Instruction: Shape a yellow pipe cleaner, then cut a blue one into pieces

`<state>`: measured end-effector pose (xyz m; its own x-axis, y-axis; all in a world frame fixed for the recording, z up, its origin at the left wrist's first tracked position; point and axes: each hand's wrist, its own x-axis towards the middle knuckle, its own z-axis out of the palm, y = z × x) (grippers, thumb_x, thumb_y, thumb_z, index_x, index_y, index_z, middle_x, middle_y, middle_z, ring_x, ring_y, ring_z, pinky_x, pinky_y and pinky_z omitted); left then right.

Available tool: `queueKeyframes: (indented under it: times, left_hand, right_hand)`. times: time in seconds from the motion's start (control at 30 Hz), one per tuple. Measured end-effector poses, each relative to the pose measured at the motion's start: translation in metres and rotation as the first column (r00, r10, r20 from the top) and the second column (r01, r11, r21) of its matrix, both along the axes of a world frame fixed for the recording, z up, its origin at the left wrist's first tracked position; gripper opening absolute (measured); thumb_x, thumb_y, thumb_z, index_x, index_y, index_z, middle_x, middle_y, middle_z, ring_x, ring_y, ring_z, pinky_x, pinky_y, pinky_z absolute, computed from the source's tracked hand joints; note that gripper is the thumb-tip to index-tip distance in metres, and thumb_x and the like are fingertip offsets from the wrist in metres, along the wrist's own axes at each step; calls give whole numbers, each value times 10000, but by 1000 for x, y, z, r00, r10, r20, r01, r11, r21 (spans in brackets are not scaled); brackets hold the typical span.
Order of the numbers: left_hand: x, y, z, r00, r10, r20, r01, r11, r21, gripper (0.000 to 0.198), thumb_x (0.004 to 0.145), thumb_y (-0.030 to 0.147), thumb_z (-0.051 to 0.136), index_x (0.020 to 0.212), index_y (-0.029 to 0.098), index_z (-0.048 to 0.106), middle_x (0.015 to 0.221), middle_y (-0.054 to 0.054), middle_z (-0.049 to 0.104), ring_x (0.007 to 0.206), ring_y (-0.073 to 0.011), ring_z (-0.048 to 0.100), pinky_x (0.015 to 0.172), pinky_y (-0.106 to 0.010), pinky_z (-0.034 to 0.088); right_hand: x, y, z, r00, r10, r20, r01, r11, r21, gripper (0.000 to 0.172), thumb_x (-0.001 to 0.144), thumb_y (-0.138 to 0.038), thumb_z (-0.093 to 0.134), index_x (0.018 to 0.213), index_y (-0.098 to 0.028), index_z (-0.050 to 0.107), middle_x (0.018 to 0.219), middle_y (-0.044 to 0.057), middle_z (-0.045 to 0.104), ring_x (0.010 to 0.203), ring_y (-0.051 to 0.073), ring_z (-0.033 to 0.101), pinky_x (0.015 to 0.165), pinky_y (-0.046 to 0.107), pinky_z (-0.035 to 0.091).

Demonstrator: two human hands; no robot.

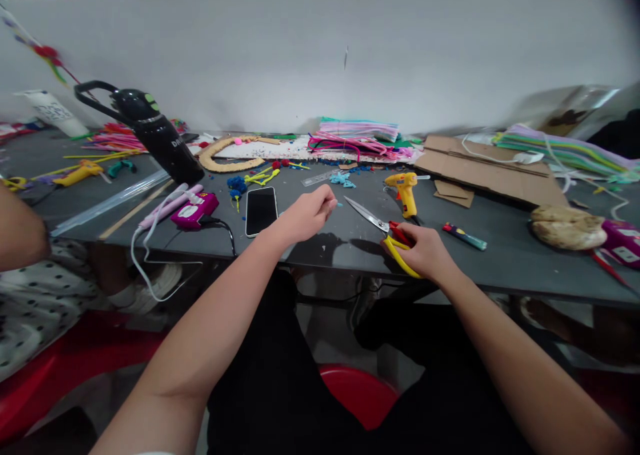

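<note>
My right hand (425, 247) grips a pair of scissors (370, 217) by its red and yellow handles. The blades are slightly parted and point away to the left, low over the dark tabletop. My left hand (313, 212) is closed, its fingers curled in, left of the scissors' tips. Whatever its fingers hold, if anything, I cannot make out. Just beyond it lies a light blue fuzzy piece (343, 179), with a clear ruler (317, 178) beside it. A phone (261, 212) rests left of my left hand. Past the scissors sits a yellow glue gun (407, 192).
A black bottle (163, 138), a purple box with a cable (196, 212) and a cardboard arc (215, 158) are on the left. Pink pipe cleaners (350, 147) lie at the back. Cardboard sheets (485, 168) and a marker-like tube (465, 236) are on the right. Another person's arm (20, 232) shows at left.
</note>
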<state>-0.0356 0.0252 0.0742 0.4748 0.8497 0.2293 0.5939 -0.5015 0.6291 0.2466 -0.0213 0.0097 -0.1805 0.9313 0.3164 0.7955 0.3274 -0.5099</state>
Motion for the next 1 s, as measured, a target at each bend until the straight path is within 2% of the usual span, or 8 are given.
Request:
queueKeyframes:
  times: [0.13,0.6,1.0]
  left_hand:
    - [0,0,0,1000,2,4,-2,1000,1,163,977,294,394,875,204,483,705,-2,587,655,-137,522,661,-288,374]
    - [0,0,0,1000,-1,3,1,1000,-10,152,978,291,398,883,205,480,728,-8,602,674,-140,541,672,-291,382]
    - [-1,3,-3,1000,-12,10,12,1000,28,158,979,277,398,869,199,479,731,-9,601,666,-131,532,663,-275,374]
  right_hand:
    - [0,-1,0,1000,15,6,-15,1000,2,292,737,-400,652,632,-196,472,564,-48,395,549,105,321,510,238,271]
    - [1,1,-4,1000,14,20,-14,1000,-10,244,749,-404,632,673,-188,548,587,-35,451,561,115,356,532,249,288]
    - [2,3,-4,999,39,29,-39,999,4,227,746,-380,629,678,-173,566,600,-35,437,573,110,357,539,239,284]
